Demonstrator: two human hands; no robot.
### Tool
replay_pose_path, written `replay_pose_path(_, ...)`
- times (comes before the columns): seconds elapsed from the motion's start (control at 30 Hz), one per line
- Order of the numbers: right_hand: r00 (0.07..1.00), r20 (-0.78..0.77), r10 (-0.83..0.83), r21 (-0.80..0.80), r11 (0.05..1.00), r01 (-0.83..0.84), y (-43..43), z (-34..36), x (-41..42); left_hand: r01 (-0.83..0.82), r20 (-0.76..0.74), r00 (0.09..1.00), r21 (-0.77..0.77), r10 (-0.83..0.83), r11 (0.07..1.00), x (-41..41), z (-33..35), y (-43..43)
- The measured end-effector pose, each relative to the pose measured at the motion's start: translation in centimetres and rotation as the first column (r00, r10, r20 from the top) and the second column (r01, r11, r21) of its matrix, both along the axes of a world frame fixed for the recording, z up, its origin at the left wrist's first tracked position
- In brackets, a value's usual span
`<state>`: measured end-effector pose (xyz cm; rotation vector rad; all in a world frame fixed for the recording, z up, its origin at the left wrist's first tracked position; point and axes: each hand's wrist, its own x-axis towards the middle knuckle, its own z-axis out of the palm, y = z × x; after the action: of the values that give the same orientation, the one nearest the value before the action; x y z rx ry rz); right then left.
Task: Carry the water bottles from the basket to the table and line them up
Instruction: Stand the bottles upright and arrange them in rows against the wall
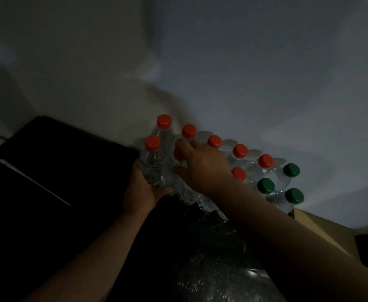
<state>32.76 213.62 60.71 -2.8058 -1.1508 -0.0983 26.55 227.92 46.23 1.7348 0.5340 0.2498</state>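
While the left grip point(141, 190) holds a clear plastic water bottle with a red cap point(151, 164) at the end of the bottle row point(239, 151) on the dark surface point(69, 149), the right grip point(202, 168) curls round the next red-capped clear bottle point(178, 155).

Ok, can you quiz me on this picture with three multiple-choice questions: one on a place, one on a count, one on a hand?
1. Where do the green-capped bottles stand? A) left end of the group B) middle C) right end
2. How many green caps show? A) one B) three C) six
3. What is the left hand doing? A) gripping a red-capped bottle B) lying flat C) pointing
Answers: 1 C, they stand nearest the cardboard box; 2 B, three can be counted; 3 A, its fingers wrap the bottle.
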Motion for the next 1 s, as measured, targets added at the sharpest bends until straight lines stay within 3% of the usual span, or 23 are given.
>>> replay_pose_path(0.13,0.999,-0.025,0.022,0.072,0.997,-0.020,-3.7,1.3,-1.6,0.004,0.012,1.000,-0.003,-0.004,1.000,-0.4,0.8,-0.1)
replay_pose_path(0.3,0.979,0.030,-0.202,0.059,0.978,0.200,-13.2,2.7,-2.1,-0.020,0.035,0.999,-0.060,0.022,0.998,-0.8,2.4,0.2)
replay_pose_path(0.37,0.960,0.023,-0.280,0.020,0.960,0.279,-16.6,2.8,-1.7,-0.089,0.071,0.994,0.001,0.088,0.996,-1.1,4.4,0.0)
replay_pose_path(0.43,0.953,0.001,-0.303,-0.056,0.951,0.303,-18.9,2.6,-1.6,-0.139,0.171,0.980,0.199,0.105,0.970,-1.6,7.8,-1.1)
replay_pose_path(0.5,0.956,-0.014,-0.291,-0.128,0.949,0.287,-19.7,2.4,-1.7,-0.099,0.282,0.958,0.508,-0.057,0.856,-1.7,11.4,-3.1)
replay_pose_path(0.53,0.959,-0.015,-0.283,-0.146,0.949,0.278,-19.7,2.2,-1.8,-0.034,0.271,0.942,0.667,-0.200,0.744,-1.5,13.2,-4.4)
replay_pose_path(0.6,0.964,-0.007,-0.265,-0.154,0.953,0.261,-19.5,1.8,-2.1,0.157,0.083,0.881,0.877,-0.466,0.454,-0.7,15.0,-7.3)
replay_pose_path(0.67,0.969,0.022,-0.246,-0.165,0.955,0.246,-19.1,1.3,-2.3,0.327,-0.161,0.803,0.924,-0.573,0.198,0.7,15.1,-9.6)
replay_pose_path(0.73,0.966,0.045,-0.253,-0.135,0.957,0.257,-18.9,0.9,-2.5,0.405,-0.310,0.768,0.913,-0.560,0.051,2.1,14.5,-11.0)
replay_pose_path(0.83,0.956,0.044,-0.290,-0.089,0.952,0.293,-18.6,0.7,-2.6,0.402,-0.359,0.783,0.915,-0.508,-0.027,3.2,13.8,-11.6)
replay_pose_path(1.0,0.952,0.042,-0.303,-0.151,0.940,0.305,-18.9,0.8,-2.0,0.376,-0.328,0.806,0.927,-0.492,-0.001,3.5,13.4,-11.9)
